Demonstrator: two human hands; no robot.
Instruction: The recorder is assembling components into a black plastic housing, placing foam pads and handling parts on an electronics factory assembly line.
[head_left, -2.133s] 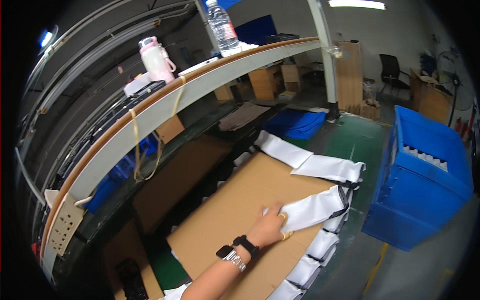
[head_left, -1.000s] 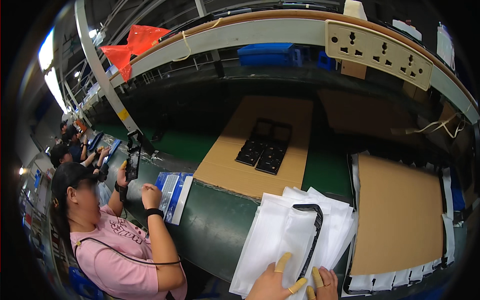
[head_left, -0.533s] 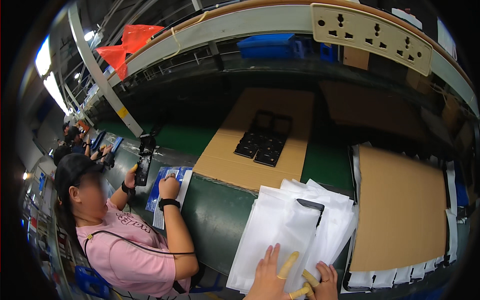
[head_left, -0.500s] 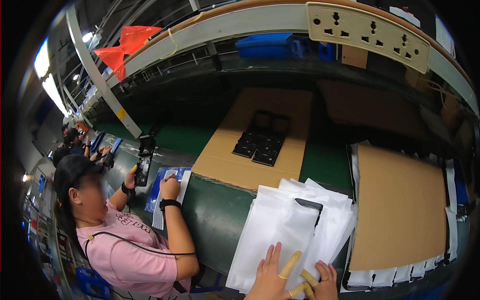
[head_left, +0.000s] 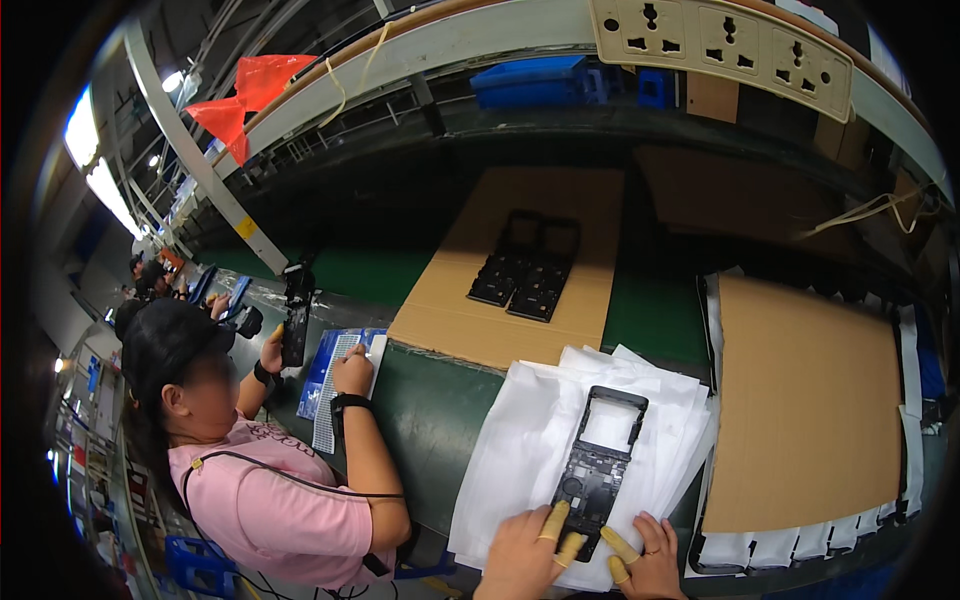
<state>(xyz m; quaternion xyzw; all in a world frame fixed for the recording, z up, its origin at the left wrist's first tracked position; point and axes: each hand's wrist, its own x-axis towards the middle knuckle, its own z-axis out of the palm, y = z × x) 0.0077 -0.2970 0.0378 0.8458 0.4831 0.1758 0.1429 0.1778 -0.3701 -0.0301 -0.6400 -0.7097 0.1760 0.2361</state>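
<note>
A black phone frame (head_left: 592, 475), with a large rectangular opening at its far end, lies slanted on a pile of thin white sheets or sleeves (head_left: 510, 440). My left hand (head_left: 525, 550), yellow finger cots on the thumb and forefinger, grips the frame's near left edge. To the right of the near end, my right hand (head_left: 648, 560) rests over the white pile with its fingers apart. It also wears yellow finger cots, and nothing shows between its fingers.
Dark phone frames (head_left: 525, 265) lie on a cardboard sheet (head_left: 440, 310) farther back. At right, cardboard (head_left: 800, 400) covers rows of white-wrapped parts. A co-worker in a pink shirt (head_left: 280, 510) holds another black frame (head_left: 297, 315) at left. A socket strip (head_left: 725, 50) runs overhead.
The phone frame, mostly covered by a white sheet before, now lies exposed on top of the pile. My left hand has shifted onto its near edge; my right hand has moved slightly right.
</note>
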